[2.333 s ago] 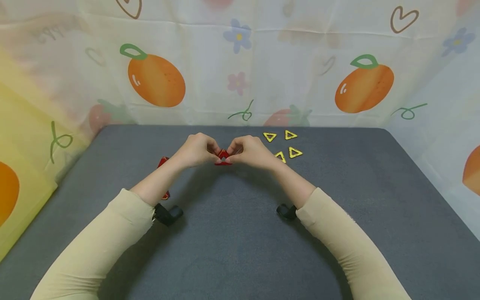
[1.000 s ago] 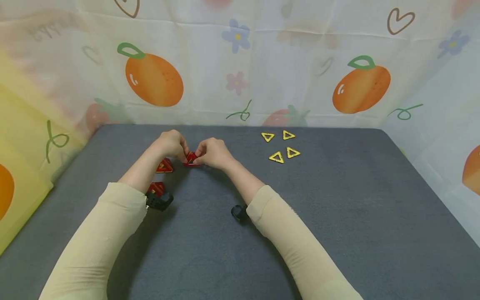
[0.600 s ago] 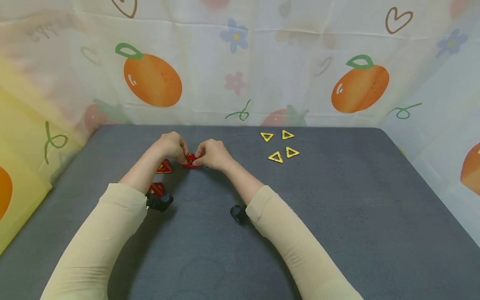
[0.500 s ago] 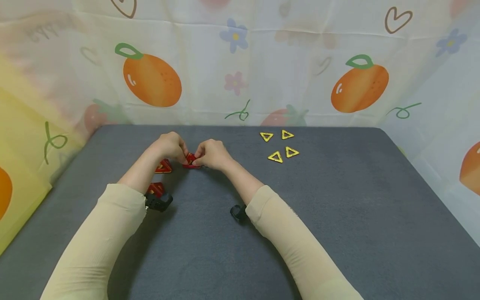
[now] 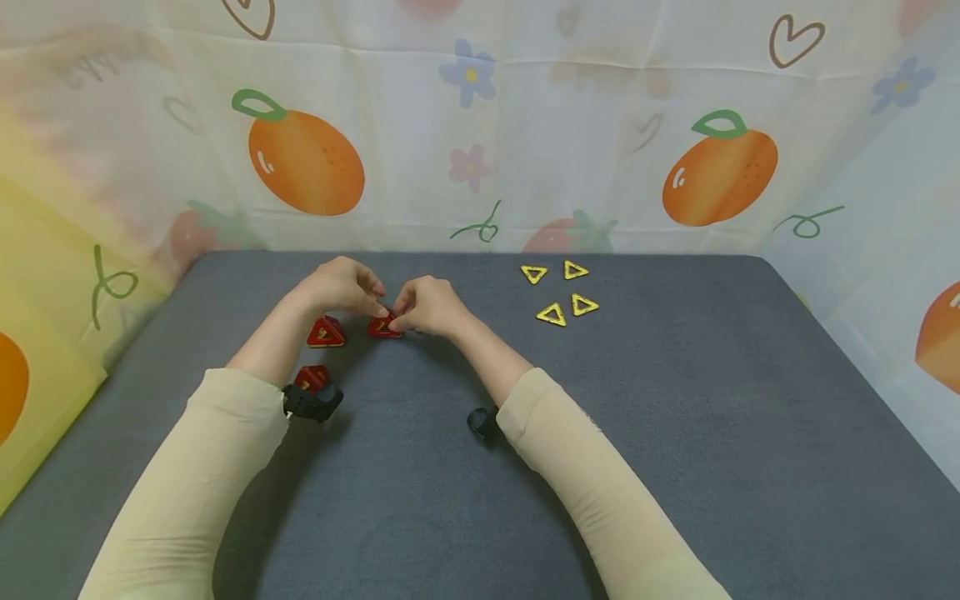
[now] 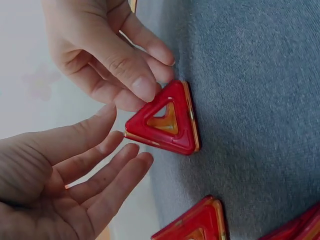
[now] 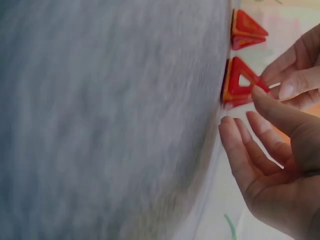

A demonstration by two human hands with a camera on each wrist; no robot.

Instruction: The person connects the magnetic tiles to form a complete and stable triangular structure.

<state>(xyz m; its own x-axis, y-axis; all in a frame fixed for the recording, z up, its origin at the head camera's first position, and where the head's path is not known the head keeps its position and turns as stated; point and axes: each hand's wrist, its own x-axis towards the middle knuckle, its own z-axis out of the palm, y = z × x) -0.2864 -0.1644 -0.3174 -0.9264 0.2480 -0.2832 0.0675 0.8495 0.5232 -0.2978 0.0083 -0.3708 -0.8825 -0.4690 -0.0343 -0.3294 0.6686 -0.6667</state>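
Observation:
A red pyramid of triangular magnetic tiles [image 5: 384, 327] stands on the grey table between both hands, left of the middle. My left hand [image 5: 347, 287] is at its top, and the left wrist view shows that hand's fingers [image 6: 102, 182] loosely spread, just off a corner. On the pyramid's other side is my right hand [image 5: 429, 306]. In the right wrist view its thumb meets the pyramid's edge, while its other fingers [image 7: 240, 150] stay apart from the tiles. Two more red pyramids are near my left forearm, one beside the hand [image 5: 326, 332] and one by the wrist [image 5: 312, 378], partly covered.
Several yellow triangular magnetic tiles [image 5: 551, 315] lie flat at the back, right of my hands. A black wrist camera [image 5: 313, 403] hangs under my left cuff, close to the nearer pyramid. Behind the table's far edge hangs a fruit-print curtain [image 5: 562, 150].
Both hands moved left with the red tiles, which now stand as a pyramid near the other two. Most recently, my left fingers lifted and loosened, showing more of the pyramid.

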